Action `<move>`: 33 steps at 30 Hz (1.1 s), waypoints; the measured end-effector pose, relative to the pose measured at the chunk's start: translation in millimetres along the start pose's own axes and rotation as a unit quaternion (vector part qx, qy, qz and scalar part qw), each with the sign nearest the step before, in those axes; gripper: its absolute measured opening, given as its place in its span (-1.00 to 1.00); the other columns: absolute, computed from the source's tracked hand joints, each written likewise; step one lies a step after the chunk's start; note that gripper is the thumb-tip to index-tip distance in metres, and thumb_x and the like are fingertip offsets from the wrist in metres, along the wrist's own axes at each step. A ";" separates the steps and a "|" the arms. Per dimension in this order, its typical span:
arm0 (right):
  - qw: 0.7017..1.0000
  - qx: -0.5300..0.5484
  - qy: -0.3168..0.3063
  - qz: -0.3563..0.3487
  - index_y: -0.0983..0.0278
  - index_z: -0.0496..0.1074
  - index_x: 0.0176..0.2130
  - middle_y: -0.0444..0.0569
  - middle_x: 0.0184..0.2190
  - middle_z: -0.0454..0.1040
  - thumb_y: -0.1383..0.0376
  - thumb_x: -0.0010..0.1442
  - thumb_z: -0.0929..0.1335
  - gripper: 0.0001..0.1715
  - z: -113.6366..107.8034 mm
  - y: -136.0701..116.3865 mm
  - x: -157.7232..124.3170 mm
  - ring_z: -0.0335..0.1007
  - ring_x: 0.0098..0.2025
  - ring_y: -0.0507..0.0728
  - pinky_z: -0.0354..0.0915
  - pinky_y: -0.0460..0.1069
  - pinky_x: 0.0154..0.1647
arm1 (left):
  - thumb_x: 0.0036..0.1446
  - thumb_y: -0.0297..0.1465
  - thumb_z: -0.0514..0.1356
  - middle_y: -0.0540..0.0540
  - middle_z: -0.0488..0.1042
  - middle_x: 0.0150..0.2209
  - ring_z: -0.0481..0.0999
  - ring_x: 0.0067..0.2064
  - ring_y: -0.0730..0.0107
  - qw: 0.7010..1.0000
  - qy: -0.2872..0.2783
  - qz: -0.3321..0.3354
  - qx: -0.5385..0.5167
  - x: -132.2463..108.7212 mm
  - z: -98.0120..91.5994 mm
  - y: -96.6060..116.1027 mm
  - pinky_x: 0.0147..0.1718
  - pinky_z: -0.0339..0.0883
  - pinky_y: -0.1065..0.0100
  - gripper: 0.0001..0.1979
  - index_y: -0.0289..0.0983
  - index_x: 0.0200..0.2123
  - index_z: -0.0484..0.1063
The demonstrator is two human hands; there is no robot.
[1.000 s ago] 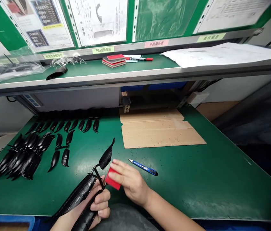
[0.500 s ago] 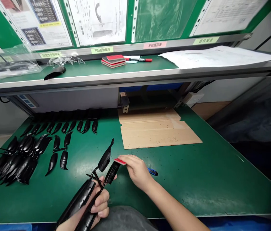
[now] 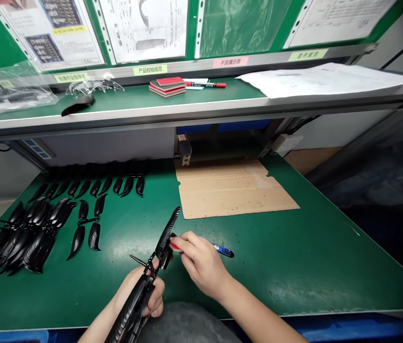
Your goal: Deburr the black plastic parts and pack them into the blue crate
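My left hand [image 3: 156,296] is closed around a black plastic moulding [image 3: 133,301], whose long curved blade-like pieces are joined by a thin runner. The moulding slants up and away from my lap. In my right hand [image 3: 205,267] a small red-and-grey sanding pad [image 3: 175,247] is pinched between thumb and fingers. The pad meets the side of an upper blade piece; its far edge is hidden there. Just behind the right hand lies a blue utility knife [image 3: 225,250], partly covered by the fingers.
Similar black mouldings [image 3: 40,233] are heaped and lined up at the left of the green table [image 3: 276,267]. A flat cardboard sheet [image 3: 233,190] lies at the back. The shelf above holds stacked red-and-grey pads [image 3: 167,87], a marker [image 3: 212,85] and paper [image 3: 323,81].
The moulding has turned in my left hand, so its blades now overlap edge-on and show a ribbed face. My right hand with the pad has shifted slightly down along the blade.
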State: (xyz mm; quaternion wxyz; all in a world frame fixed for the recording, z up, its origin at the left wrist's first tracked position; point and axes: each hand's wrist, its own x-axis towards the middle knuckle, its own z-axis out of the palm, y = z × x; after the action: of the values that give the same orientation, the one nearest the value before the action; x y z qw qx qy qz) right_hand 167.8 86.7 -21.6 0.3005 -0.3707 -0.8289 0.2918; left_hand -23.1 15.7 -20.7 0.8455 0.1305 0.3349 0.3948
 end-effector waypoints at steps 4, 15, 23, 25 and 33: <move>0.992 0.118 -0.032 0.026 0.20 0.37 0.06 0.00 -0.21 0.37 0.37 0.32 0.14 -0.61 -7.2 -11.3 -1.2 0.33 -0.22 0.07 0.29 -0.01 -0.17 | 0.20 -0.24 0.10 0.04 0.26 -0.78 0.06 -0.79 0.61 0.998 -0.006 0.007 -0.055 2.1 -0.7 -5.4 -0.68 0.00 0.42 -0.70 -0.35 -0.39 0.48; 0.981 0.159 -0.100 0.055 0.16 0.44 -0.03 -0.05 -0.27 0.40 0.32 0.33 0.19 -0.68 -36.5 -17.4 0.3 0.32 -0.21 0.06 0.26 -0.03 -0.15 | 0.24 -0.27 0.05 0.02 0.25 -0.80 0.02 -0.80 0.61 0.998 0.015 0.021 -0.065 2.2 1.0 -9.6 -0.70 -0.04 0.41 -0.62 -0.33 -0.55 0.44; 0.993 0.080 -0.066 0.052 0.14 0.36 0.04 -0.04 -0.24 0.35 0.38 0.33 0.13 -0.61 -39.0 -18.2 -2.2 0.31 -0.25 0.06 0.25 -0.04 -0.20 | 0.16 -0.23 0.15 0.02 0.27 -0.83 0.06 -0.81 0.58 0.999 0.034 -0.017 -0.011 1.6 6.5 -0.8 -0.71 -0.09 0.41 -0.73 -0.32 -0.43 0.44; 0.990 0.083 -0.110 0.028 0.14 0.39 0.01 -0.06 -0.26 0.36 0.39 0.32 0.15 -0.62 -40.0 -20.8 -2.9 0.32 -0.25 0.05 0.25 -0.06 -0.21 | 0.14 -0.21 0.18 0.02 0.27 -0.83 0.09 -0.81 0.56 0.999 0.045 -0.012 0.007 1.6 5.5 1.6 -0.71 -0.09 0.41 -0.73 -0.32 -0.44 0.43; 0.998 0.032 -0.052 0.023 0.16 0.32 0.07 -0.05 -0.27 0.33 0.38 0.34 0.11 -0.60 -36.4 -19.7 -6.4 0.28 -0.29 0.06 0.22 -0.05 -0.25 | 0.16 -0.26 0.17 0.07 0.28 -0.82 0.06 -0.80 0.54 0.999 0.039 -0.007 0.024 -5.3 8.6 9.7 -0.70 -0.11 0.40 -0.67 -0.32 -0.07 0.40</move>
State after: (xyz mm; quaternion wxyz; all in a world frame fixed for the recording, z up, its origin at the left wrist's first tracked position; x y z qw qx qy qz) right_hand 188.7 80.3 14.2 0.2618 -0.3648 -0.8248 0.3436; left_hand -25.4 18.4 -7.2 0.8312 0.1329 0.3775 0.3859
